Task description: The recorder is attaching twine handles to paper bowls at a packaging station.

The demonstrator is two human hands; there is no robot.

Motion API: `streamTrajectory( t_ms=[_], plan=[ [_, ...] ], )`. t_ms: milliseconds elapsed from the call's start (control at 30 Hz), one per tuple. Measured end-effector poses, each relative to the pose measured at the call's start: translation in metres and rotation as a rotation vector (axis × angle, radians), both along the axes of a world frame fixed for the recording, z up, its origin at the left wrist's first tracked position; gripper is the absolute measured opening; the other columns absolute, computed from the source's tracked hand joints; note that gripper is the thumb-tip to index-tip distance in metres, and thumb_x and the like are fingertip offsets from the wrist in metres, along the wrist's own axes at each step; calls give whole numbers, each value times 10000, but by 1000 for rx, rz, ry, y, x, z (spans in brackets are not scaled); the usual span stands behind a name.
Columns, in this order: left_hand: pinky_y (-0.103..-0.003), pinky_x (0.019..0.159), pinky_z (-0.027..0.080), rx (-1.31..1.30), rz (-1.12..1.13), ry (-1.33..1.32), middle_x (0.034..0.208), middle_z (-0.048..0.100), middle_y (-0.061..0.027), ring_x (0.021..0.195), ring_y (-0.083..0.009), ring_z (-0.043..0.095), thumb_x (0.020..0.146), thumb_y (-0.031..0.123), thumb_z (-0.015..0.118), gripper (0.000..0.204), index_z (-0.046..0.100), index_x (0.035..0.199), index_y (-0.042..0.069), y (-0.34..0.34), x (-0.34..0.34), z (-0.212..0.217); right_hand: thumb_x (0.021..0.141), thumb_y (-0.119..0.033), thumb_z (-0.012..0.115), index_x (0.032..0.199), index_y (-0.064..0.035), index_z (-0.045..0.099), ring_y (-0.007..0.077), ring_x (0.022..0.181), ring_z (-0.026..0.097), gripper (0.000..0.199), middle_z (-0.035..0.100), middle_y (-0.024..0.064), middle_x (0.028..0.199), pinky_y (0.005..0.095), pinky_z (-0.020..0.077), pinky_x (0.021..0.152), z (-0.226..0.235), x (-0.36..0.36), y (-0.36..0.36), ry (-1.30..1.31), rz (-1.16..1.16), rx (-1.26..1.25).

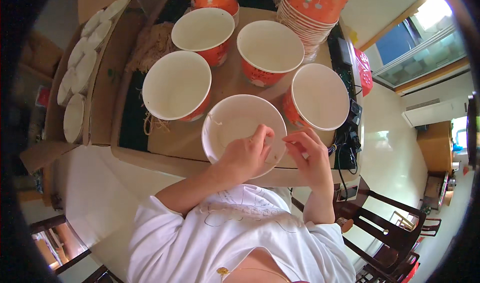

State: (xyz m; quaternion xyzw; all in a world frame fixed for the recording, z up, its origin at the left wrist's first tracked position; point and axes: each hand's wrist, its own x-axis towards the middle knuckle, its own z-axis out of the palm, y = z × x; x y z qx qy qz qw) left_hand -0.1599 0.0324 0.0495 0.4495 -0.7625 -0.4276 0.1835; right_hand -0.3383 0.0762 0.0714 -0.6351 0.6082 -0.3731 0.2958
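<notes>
A white-lined paper bowl (pixel 235 120) with an orange outside stands closest to me on the brown cardboard surface (pixel 225 80). My left hand (pixel 246 155) reaches into this bowl with its fingertips pinched together near the right rim. My right hand (pixel 309 155) is at the same rim, its fingers curled, thumb and forefinger close together. A thin pale strand lies on the bowl's upper left inner wall. What the fingers pinch is too small to make out.
Several more open orange bowls (pixel 176 85) (pixel 203 30) (pixel 270 47) (pixel 319 97) stand in an arc behind. Stacks of bowls (pixel 312 8) rise at the back. A pile of pale strands (pixel 152 45) lies left, white lids (pixel 80 65) fill a cardboard box, a dark chair (pixel 395 223) stands right.
</notes>
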Motion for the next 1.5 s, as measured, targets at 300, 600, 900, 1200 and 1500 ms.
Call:
streamTrajectory(
  t_ms=[300, 600, 900, 1200, 1500],
  plan=[
    [-428, 643, 493, -206, -121, 42, 823, 628, -127, 752, -343, 624, 831, 142, 606, 149, 546, 940, 60, -1, 0, -3, 829, -62, 628, 911, -49, 637, 265, 709, 612, 83, 582, 104, 862, 332, 500, 601, -5, 5, 0, 55, 17, -23],
    [-398, 641, 503, -71, 89, 256, 827, 624, -138, 765, -325, 634, 873, 44, 541, 71, 486, 915, 31, -11, 5, 7, 774, -110, 675, 848, -49, 646, 285, 719, 595, 100, 548, 96, 821, 374, 489, 638, -8, 8, -9, 243, 167, -138],
    [-268, 565, 480, 239, -36, 544, 853, 628, -70, 619, -116, 590, 902, 60, 555, 129, 523, 1018, 12, -7, 8, -1, 779, -52, 665, 858, -35, 616, 175, 627, 538, 95, 507, 63, 774, 282, 434, 568, -3, 15, -14, 12, 130, 80],
    [-326, 669, 491, 65, -75, 306, 779, 655, -141, 737, -181, 650, 811, 102, 662, 117, 627, 859, 2, -5, 7, 3, 843, 11, 602, 862, -9, 567, 36, 728, 525, 45, 589, 4, 822, 190, 413, 606, -10, 15, -13, -535, 18, 147],
    [-317, 624, 501, 95, -113, 221, 752, 655, -117, 677, -174, 642, 794, 131, 653, 122, 627, 831, 18, -4, 10, -8, 860, 23, 568, 922, -11, 550, 84, 722, 567, 73, 617, 43, 841, 207, 468, 627, 1, 14, -26, -751, -38, 125]
  ],
)
